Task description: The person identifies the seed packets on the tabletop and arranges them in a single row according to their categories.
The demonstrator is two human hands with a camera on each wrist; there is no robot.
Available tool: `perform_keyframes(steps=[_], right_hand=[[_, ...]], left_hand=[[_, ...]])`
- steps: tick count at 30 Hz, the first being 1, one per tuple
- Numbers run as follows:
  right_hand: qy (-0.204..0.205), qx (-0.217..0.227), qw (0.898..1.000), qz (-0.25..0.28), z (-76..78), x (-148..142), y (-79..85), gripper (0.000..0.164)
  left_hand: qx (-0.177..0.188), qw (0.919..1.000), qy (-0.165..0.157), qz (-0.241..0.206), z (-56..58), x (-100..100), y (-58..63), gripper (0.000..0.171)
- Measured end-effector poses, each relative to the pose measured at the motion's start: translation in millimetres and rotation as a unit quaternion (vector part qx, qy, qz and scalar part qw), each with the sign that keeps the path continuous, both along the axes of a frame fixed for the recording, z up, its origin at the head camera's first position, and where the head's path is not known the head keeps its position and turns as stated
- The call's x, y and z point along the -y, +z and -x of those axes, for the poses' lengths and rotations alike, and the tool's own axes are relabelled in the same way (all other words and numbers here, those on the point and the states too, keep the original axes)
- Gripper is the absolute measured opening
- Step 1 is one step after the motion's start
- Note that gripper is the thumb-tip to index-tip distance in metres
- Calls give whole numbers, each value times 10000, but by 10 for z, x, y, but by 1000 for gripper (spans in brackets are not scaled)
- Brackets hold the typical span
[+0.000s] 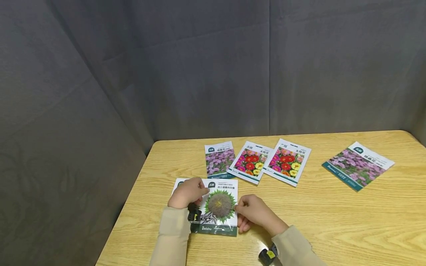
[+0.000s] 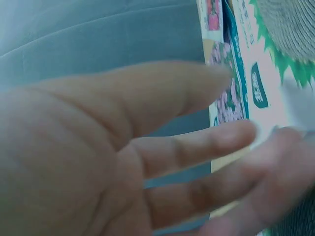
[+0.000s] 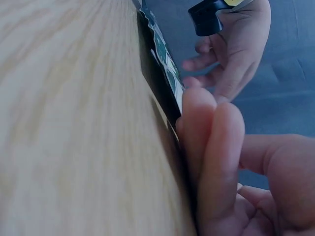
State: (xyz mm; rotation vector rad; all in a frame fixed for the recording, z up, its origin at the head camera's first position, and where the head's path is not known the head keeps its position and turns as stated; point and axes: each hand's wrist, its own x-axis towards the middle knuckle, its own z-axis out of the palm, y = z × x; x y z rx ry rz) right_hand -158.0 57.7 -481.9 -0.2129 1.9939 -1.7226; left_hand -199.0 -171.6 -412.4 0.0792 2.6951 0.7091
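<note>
My sleeves [image 1: 174, 229] are beige. The sunflower packet [image 1: 221, 207] is white, its grey flower head [image 1: 219, 204] (yellowish at the heart) fringed green above a dark green band [image 1: 219, 230]. Two packets [image 1: 287, 162] show red, pink and yellow blooms, the far-right packet [image 1: 357, 166] purple ones; the table [image 1: 326, 221] is tan-grained.

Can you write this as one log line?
right hand: pinches sunflower packet at right edge | left hand: near packet's left side | other packets: on table
</note>
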Motion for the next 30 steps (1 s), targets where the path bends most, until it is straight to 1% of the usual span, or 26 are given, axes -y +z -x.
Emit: perform_keyframes(steps=[3,6,9,11,13,15,16,18,21,23,25,27,30], right_hand=[[25,-29,10000,-15,-6,-13,11,24],[33,-243,9996,-134,-12,-31,41,22],[-48,-710,9966,-418,-3,-65,83,22],[-239,-1049,9920,-661,21,-98,119,20],[-518,-1300,9863,-879,51,-147,165,18],[-850,-1426,9804,-1065,88,-207,209,13],[-1010,-1457,9776,-1131,105,-243,228,11],[-1292,-1521,9718,-1258,137,-321,258,8],[-1632,-1615,9636,-1372,180,-431,276,7],[-1772,-1560,9625,-1339,205,-493,285,12],[-1858,-1421,9634,-1309,226,-546,292,20],[-1883,-1286,9641,-1358,252,-590,295,27],[-1854,-1163,9643,-1489,282,-629,297,36]], left_hand=[[-565,9983,92,-103,0,-26,-18,14],[-1184,9925,190,-239,9,-59,-57,15],[-1800,9825,270,-395,7,-116,-65,17],[-2108,9748,360,-639,2,-167,-50,19],[-2324,9669,414,-968,-2,-226,-30,21],[-2420,9608,402,-1290,4,-289,-19,25],[-2407,9591,381,-1439,7,-321,-15,27],[-2351,9578,313,-1625,17,-381,-12,31],[-2247,9596,206,-1681,31,-455,-17,37],[-2168,9605,173,-1736,45,-494,-32,41],[-2114,9613,138,-1764,68,-531,-55,43],[-2059,9625,134,-1761,103,-572,-81,46],[-1970,9646,213,-1742,162,-645,-112,48]])
